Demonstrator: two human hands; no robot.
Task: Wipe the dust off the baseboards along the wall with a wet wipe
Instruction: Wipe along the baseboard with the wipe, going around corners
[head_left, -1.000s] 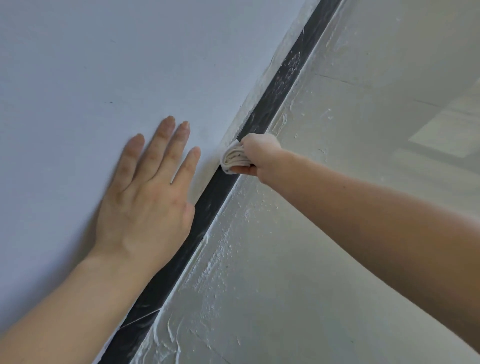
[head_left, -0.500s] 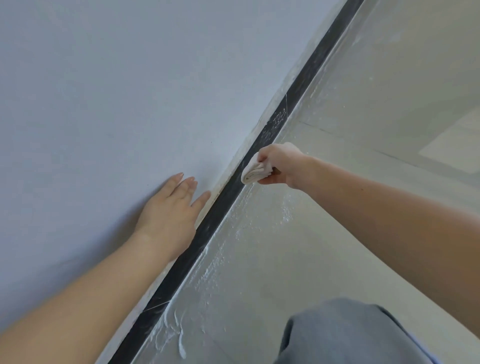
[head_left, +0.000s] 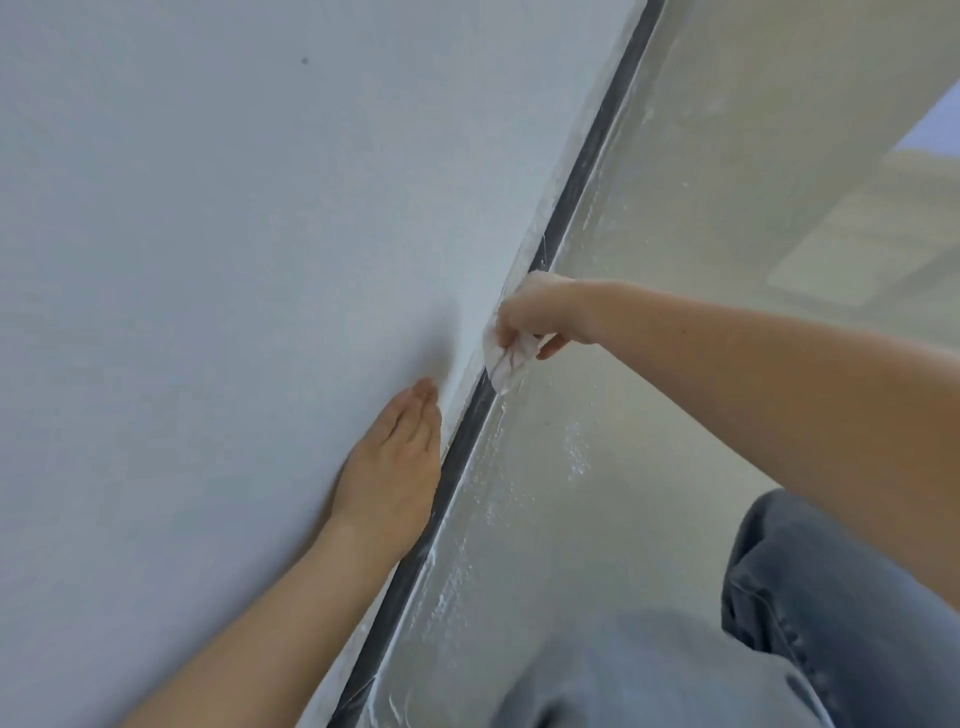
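Baseboard (head_left: 470, 415) runs from seven to one o'clock. Right hand (head_left: 540, 317) pinches the bunched wipe (head_left: 501, 364) against it; left hand (head_left: 397, 462), flat and empty, braces on the wall (head_left: 234, 260). Best press firmly, following the strip.

The wall (head_left: 208, 260) on the left is plain pale blue-grey with one tiny dark spot. The baseboard (head_left: 582, 171) is a black stripe with a whitish top edge. The wet wipe (head_left: 503, 364) is white. The floor (head_left: 649, 441) is pale beige with white speckles. The jeans (head_left: 831, 597), near right, are faded blue.
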